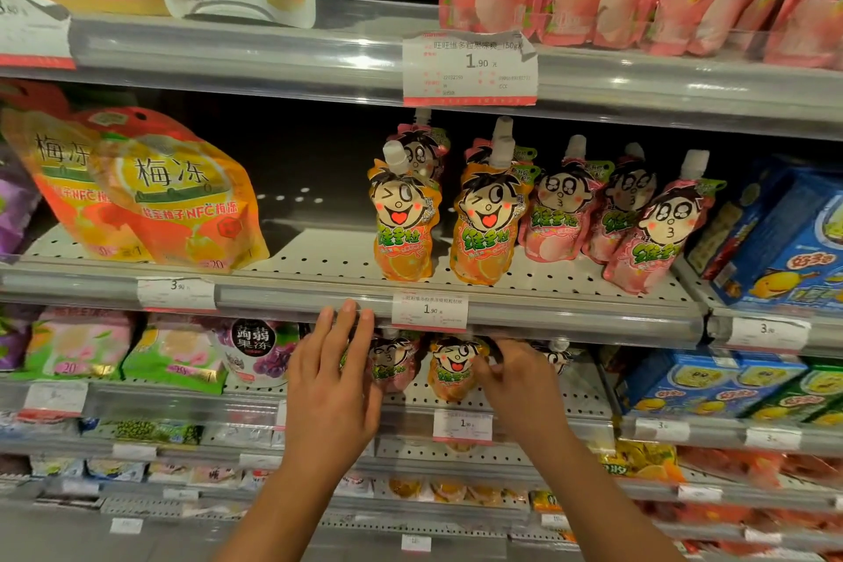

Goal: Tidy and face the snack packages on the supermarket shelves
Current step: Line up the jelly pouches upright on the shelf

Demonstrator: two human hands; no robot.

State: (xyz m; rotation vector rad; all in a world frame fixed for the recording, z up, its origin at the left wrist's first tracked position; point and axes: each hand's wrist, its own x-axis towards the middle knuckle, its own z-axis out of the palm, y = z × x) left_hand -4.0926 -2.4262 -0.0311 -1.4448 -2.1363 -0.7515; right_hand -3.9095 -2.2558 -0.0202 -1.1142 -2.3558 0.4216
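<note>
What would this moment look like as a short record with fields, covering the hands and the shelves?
place: supermarket snack shelves
left hand: fingers straight, reaching to a pink pouch on the lower shelf
right hand: fingers curled at the orange pouch beside it
shelf above: two orange spouted pouches upright, pink ones to their right, one pink pouch leaning
left of them: orange jelly bags, tilted
price tag: reads 1.90

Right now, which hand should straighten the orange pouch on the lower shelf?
Probably the right hand: its curled fingers already touch the orange pouch. The left hand, fingers straight, covers the pink pouch beside it.
</note>
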